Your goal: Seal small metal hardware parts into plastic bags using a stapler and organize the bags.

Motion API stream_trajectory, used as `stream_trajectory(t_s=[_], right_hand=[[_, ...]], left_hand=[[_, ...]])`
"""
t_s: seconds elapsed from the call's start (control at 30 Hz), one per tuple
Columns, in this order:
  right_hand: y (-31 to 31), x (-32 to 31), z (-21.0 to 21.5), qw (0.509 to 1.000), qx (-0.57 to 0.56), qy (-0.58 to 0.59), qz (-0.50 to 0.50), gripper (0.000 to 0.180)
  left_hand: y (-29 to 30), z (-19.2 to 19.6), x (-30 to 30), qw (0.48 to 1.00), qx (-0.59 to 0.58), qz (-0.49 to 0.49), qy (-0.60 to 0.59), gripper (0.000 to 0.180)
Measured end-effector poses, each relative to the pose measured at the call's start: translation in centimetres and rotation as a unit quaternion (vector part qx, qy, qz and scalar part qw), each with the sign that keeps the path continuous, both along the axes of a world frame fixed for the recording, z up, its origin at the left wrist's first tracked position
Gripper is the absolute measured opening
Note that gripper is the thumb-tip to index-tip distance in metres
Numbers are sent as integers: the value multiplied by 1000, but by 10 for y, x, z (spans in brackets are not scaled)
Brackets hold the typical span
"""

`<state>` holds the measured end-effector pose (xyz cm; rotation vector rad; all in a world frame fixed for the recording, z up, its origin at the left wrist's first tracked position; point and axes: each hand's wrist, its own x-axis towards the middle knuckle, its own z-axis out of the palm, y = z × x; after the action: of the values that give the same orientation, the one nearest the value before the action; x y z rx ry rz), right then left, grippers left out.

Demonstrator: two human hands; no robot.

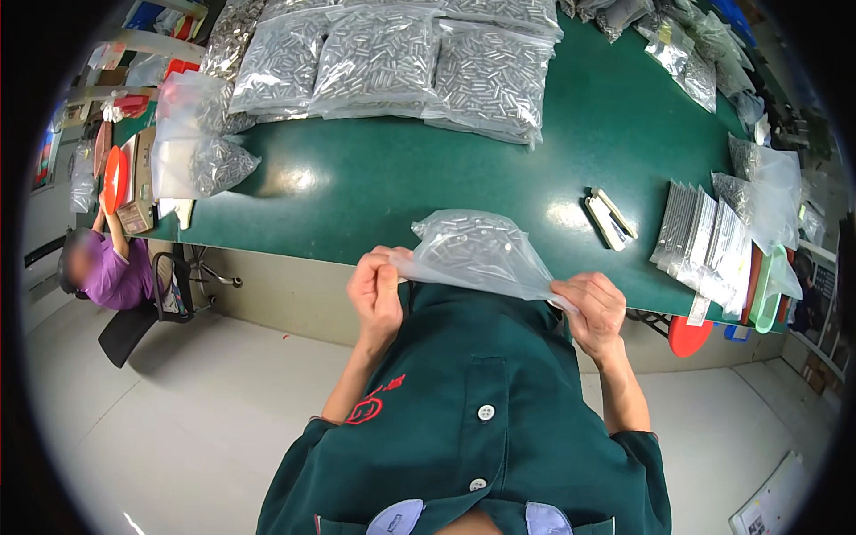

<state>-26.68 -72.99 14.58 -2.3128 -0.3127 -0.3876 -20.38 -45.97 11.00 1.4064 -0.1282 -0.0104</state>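
A clear plastic bag (473,245) with small silvery metal cylinders inside rests at the table's near edge, close to my body. Its top edge is stretched sideways between my two hands. My left hand (376,290) pinches the left corner of that edge, thumb against the fingers. At the opposite corner, my right hand (593,303) grips the plastic in the same closed way. The metal pieces lie in the far part of the bag, beyond the stretched edge.
Large filled bags (379,62) line the back of the green table (357,187). A stapler (611,218) lies to the right, near a stack of bagged flat packs (700,236) and a green tray (769,290). At far left sits a person in purple (120,272) by a scale (136,217).
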Motion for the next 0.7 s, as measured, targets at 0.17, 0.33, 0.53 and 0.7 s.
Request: stream_trajectory(t_s=[0.17,0.33,0.53,0.7], right_hand=[[8,10,-39,997,-20,-73,16,20],[22,19,-64,989,124,-80,-26,6],[50,14,-101,905,226,159,-324,20],[61,42,-126,849,260,225,-401,36]], left_hand=[[5,-47,-1,995,48,56,66,20],[-27,-52,19,982,140,124,27,22],[-45,-74,38,948,237,176,119,25],[-48,-89,46,943,177,170,226,30]])
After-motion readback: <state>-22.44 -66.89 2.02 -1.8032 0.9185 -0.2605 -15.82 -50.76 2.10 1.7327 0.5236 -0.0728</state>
